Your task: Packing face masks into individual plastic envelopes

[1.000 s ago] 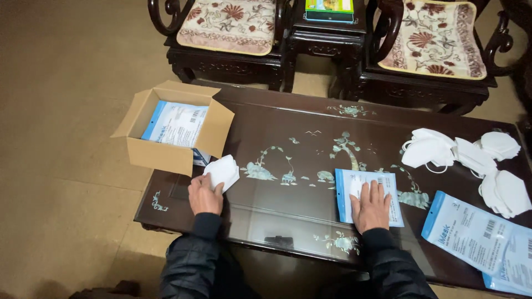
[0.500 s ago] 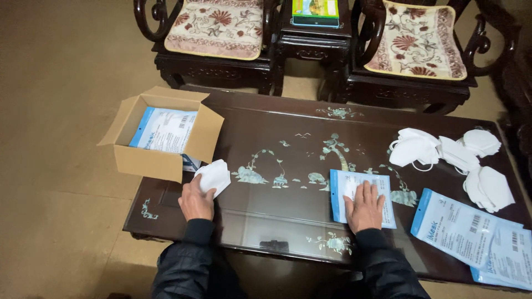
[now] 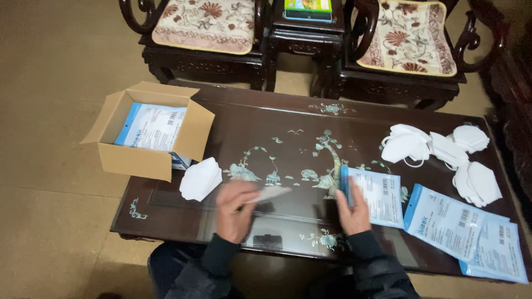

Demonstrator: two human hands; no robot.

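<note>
My left hand (image 3: 235, 209) is over the middle of the dark inlaid table (image 3: 288, 119), pinching a flat white face mask (image 3: 271, 194) that is blurred by motion. A small stack of white masks (image 3: 200, 178) lies just left of it. My right hand (image 3: 352, 210) grips the left edge of a blue and white pouch (image 3: 379, 196), which is tilted up off the table. About a hand's width separates the mask from the pouch edge.
An open cardboard box (image 3: 136, 161) holding more pouches (image 3: 152, 127) overhangs the table's left end. Loose white masks (image 3: 438, 148) are piled at the right, with two more pouches (image 3: 457, 221) near the front right corner. Carved chairs (image 3: 202, 25) stand behind the table.
My left hand left the mask stack by the box and moved right with one mask. My right hand, flat on the pouch before, now holds its left edge and has lifted it.
</note>
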